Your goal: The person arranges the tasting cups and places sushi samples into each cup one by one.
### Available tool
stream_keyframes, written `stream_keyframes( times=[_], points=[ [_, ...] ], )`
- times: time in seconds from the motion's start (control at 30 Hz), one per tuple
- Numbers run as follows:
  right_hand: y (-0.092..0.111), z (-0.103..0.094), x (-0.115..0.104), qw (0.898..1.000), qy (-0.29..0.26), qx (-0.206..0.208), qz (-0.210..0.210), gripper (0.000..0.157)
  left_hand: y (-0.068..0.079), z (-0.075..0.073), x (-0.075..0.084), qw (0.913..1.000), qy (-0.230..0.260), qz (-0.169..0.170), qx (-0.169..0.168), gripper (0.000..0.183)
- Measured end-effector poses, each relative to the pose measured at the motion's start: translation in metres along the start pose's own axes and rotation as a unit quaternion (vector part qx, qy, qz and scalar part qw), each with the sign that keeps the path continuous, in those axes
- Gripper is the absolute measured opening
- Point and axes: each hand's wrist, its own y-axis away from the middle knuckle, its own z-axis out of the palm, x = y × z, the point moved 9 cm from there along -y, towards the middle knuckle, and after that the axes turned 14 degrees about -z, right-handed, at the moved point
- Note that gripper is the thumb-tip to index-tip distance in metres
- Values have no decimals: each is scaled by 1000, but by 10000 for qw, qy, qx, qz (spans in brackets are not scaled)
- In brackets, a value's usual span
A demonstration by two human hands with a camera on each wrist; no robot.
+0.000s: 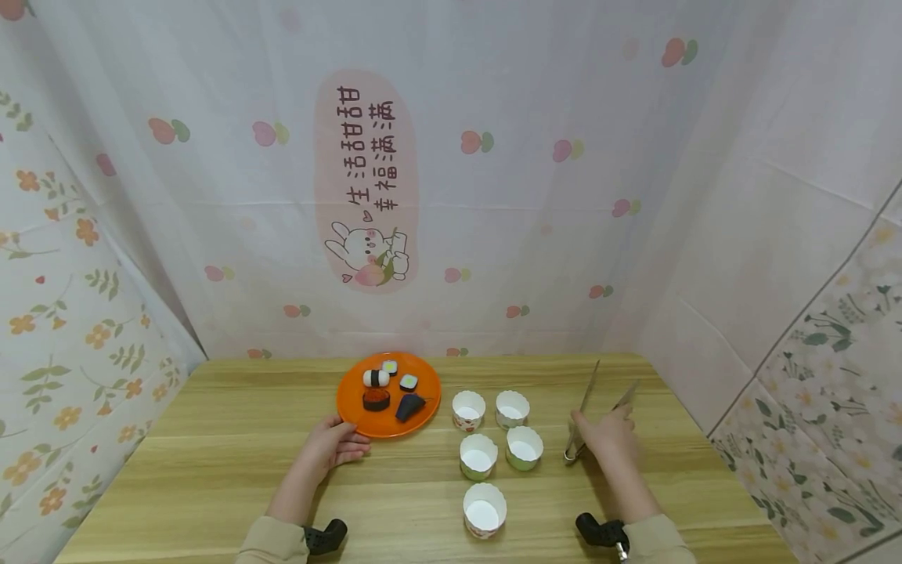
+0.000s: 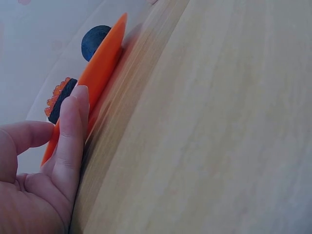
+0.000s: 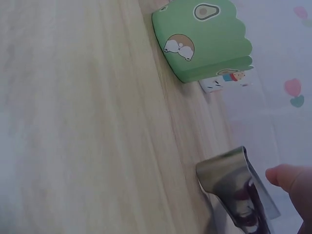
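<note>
At the near left rim of an orange plate (image 1: 416, 424), my left hand (image 1: 330, 449) pinches the edge, thumb above and fingers beneath. On the plate lie a roe sushi (image 1: 377, 400), a dark cone-shaped hand roll (image 1: 409, 406), a white piece with a black band (image 1: 377, 378) and two small sushi rolls (image 1: 408, 382). My right hand (image 1: 611, 435) is over metal tongs (image 1: 590, 385), whose arms stand spread on the table. In the right wrist view the thumb (image 3: 287, 178) is straight and looks apart from the tongs' bent end; the other fingers are hidden there.
Several scalloped paper cups, among them a green one (image 1: 524, 450) and a near one (image 1: 484, 511), stand between plate and tongs on the wooden table (image 1: 232, 439). A printed curtain (image 1: 493, 235) hangs behind the table's far edge.
</note>
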Motion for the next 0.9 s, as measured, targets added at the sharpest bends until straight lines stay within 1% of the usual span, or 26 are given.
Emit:
stream_keyframes(
  times=[0.17,0.5,0.63,0.9],
  points=[
    [-2,4,1,9997,16,139,182,116,0,0,-1,10000,21,-10,11,33],
    [-3,7,-1,9991,96,299,286,112,0,-1,-1,10000,27,-26,5,35],
    [-4,8,-1,9992,116,256,289,109,-1,-1,-2,10000,19,-41,7,35],
    [-5,9,-1,9997,-28,123,231,104,-2,-1,-2,10000,6,-20,-35,33]
  ],
)
